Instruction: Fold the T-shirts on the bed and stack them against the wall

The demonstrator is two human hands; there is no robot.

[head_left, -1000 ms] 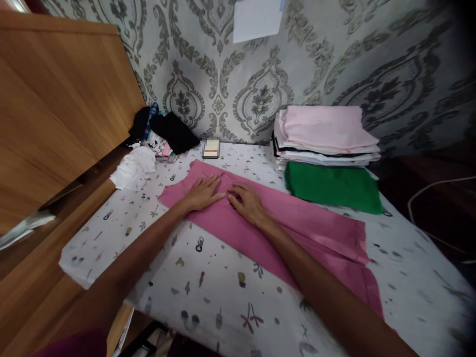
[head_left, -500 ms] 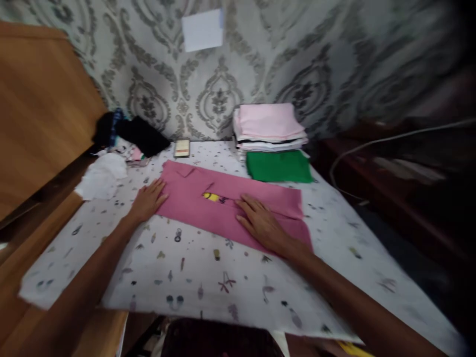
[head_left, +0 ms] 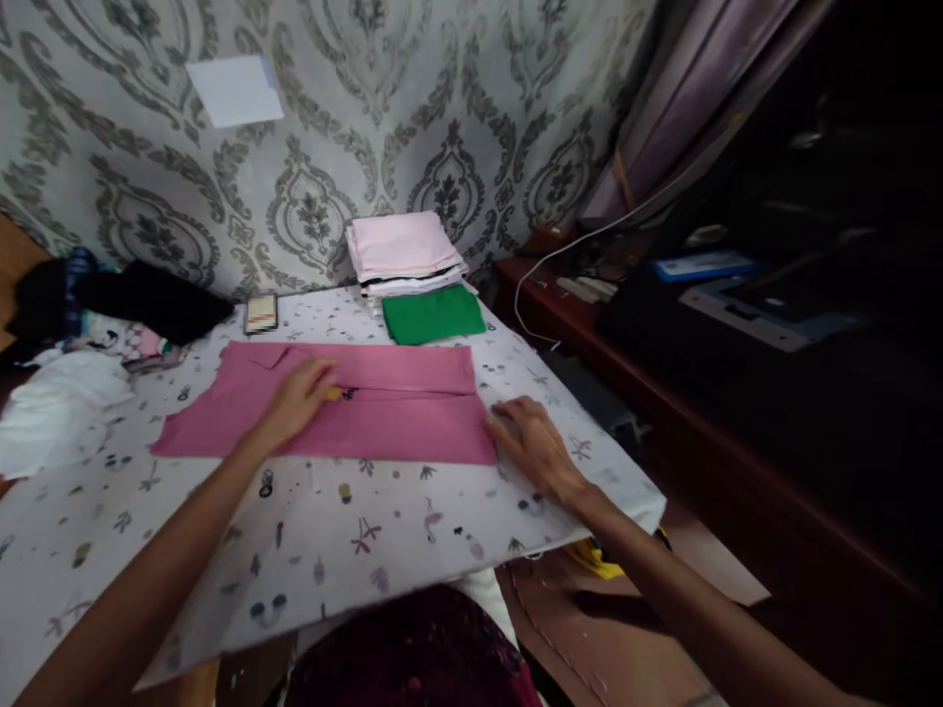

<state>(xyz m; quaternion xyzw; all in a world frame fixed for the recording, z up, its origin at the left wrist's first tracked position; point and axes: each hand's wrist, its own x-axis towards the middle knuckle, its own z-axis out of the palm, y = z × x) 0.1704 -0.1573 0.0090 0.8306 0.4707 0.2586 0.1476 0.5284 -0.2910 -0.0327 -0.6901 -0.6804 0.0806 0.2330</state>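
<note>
A pink garment (head_left: 398,427) lies folded lengthwise on the patterned white cloth, its long side running left to right. A small yellow print and dark lettering show near its middle, partly covered by my left hand. My left hand (head_left: 299,401) rests over the garment with fingers stretched out, slightly blurred. At the garment's right end is my right hand (head_left: 536,442), fingers loosely bent and apart, the fingertips and thumb beside the hem's edge. Behind the garment sits a folded green cloth (head_left: 434,314), in front of a stack of folded clothes (head_left: 405,245) with pale pink on top.
Patterned white cloth (head_left: 309,550) covers the table. Black and mixed clothes (head_left: 154,299) and a crumpled white cloth (head_left: 63,407) lie at the left. A small framed card (head_left: 260,313) stands near the wall. A white cable (head_left: 549,260) hangs by the dark red furniture (head_left: 663,412) at right.
The view has turned to the right. My left hand has moved from the garment's left end onto its middle. My right hand has slid from its middle to its right end.
</note>
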